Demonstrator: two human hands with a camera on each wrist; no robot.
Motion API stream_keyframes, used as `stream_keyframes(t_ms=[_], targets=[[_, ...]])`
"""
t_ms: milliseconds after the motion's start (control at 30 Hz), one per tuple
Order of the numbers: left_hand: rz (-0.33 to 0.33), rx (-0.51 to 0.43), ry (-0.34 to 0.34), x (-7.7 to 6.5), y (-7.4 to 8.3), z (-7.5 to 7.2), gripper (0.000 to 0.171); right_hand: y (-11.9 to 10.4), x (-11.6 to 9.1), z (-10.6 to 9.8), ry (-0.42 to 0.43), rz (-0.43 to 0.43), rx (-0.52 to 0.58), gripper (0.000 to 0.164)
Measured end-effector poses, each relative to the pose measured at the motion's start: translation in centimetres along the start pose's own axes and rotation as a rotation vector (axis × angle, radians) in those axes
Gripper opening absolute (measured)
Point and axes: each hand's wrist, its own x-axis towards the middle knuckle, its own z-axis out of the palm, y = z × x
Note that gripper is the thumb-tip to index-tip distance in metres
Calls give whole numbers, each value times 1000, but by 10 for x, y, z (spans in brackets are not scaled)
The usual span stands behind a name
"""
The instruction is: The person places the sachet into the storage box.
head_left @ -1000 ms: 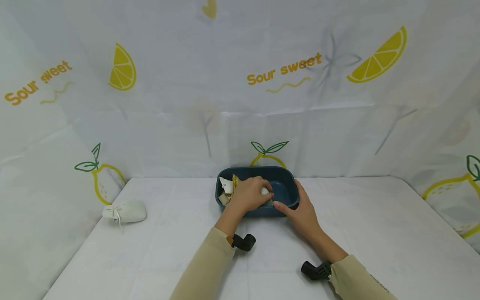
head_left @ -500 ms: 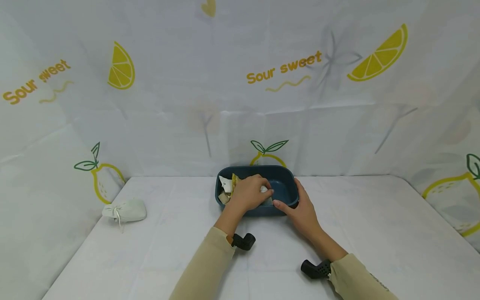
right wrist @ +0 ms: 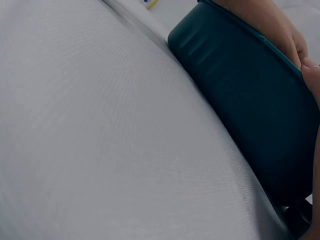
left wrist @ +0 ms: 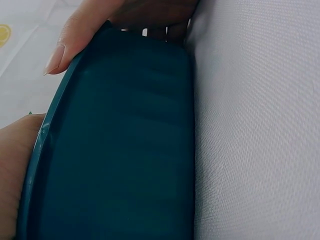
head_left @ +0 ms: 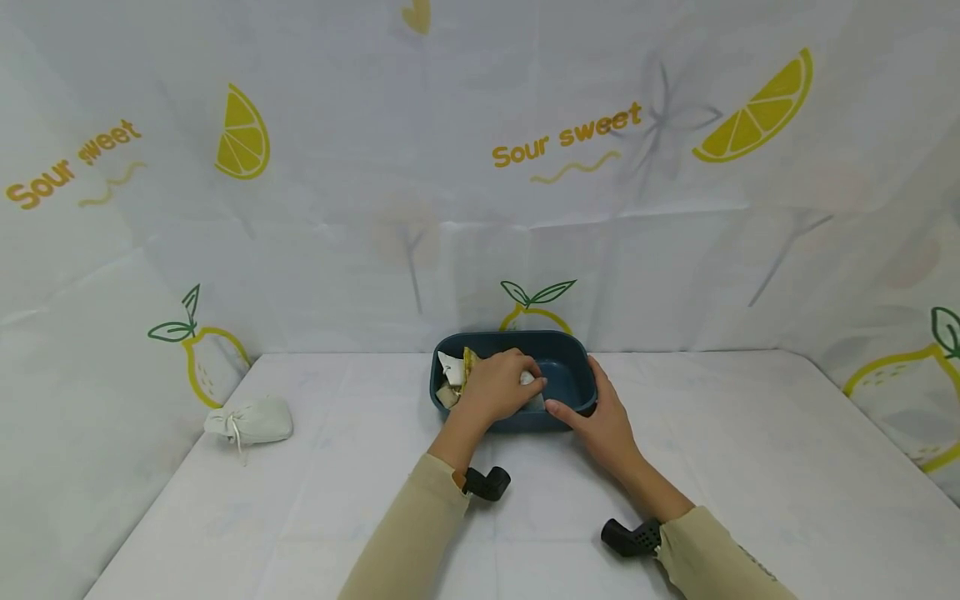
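A dark teal oblong bin (head_left: 517,423) stands at the back of the table. My left hand (head_left: 497,385) reaches over its front rim, fingers curled and pinching a small whitish bundle (head_left: 528,379), mostly hidden by the hand. My right hand (head_left: 606,423) grips the bin's right end, thumb at the front rim and fingers along the outside. Left of my left hand, inside the bin, lie a white packet (head_left: 452,369), a yellow packet (head_left: 470,362) and a beige block-like piece (head_left: 447,397). The wrist views mainly show the bin's outer wall (left wrist: 125,140).
A pale drawstring pouch (head_left: 255,422) lies at the table's left edge. White cloth covers the table (head_left: 330,500), and a lemon-printed curtain (head_left: 345,275) hangs right behind the bin. Black wrist cameras (head_left: 489,483) sit on both forearms.
Over the last second my left thumb and fingers have shifted very slightly around the whitish bundle. The bin and my right hand stay in place.
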Motion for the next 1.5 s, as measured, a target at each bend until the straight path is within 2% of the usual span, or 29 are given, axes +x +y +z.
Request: stream_keyframes(t_ms=[267,433,800,1000,1133,1267,1400,1500], targets=[[-20,-61,25,-1,-3,-4,27,-1,2,1,-2,-12,-1,104],[-15,-116,64,-5,-6,-13,26,-4,2,1,-5,-14,-3,103],[-59,-236,199,-25,-13,-58,27,-6,3,4,-23,-17,-3,102],[-83,-265,265,-42,-30,-83,31,-8,1,3,-25,10,-9,102],[-82,-229,284,-56,-46,-96,40,-7,-1,1,-21,31,-18,102],[-65,-144,306,-73,-65,-106,50,-6,-1,-2,-23,34,-23,102],[-67,-41,363,-94,-88,-113,58,-5,-1,-2,-28,38,-27,102],[-94,13,411,-114,-107,-123,62,-5,-1,-2,-30,45,-30,102]])
